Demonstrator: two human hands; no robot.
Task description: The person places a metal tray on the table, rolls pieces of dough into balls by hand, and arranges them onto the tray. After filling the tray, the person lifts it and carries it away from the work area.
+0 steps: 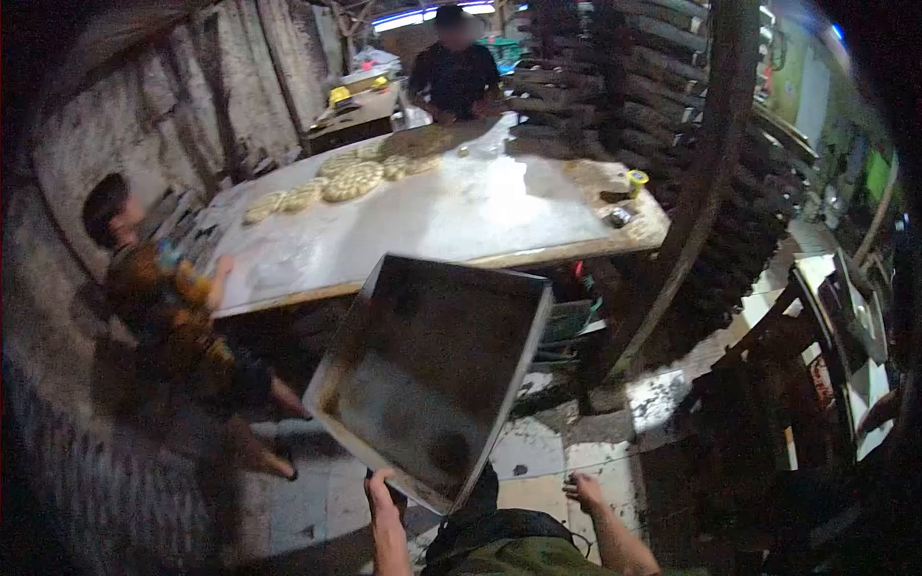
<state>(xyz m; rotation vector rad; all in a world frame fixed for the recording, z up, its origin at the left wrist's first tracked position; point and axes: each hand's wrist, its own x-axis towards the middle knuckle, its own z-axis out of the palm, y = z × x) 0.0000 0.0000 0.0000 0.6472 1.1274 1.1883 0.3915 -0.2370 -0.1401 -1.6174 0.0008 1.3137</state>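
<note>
A deep rectangular metal baking tray [408,384] is tilted up in front of me, its inside dark and stained with nothing visible in it. My left hand [383,497] grips its near edge, thumb over the rim and the other fingers hidden underneath. Lower right, my right hand [584,491] hangs away from the tray over the tiled floor. Its fingers look loosely bent and apart, with nothing in them.
Beyond the tray stands a large pale-topped table [432,221] bearing clusters of dough pieces [353,181]. One person [173,288] is at its left side, another [453,72] behind it. A wooden post [706,202] and stacked dark slats [615,115] stand right.
</note>
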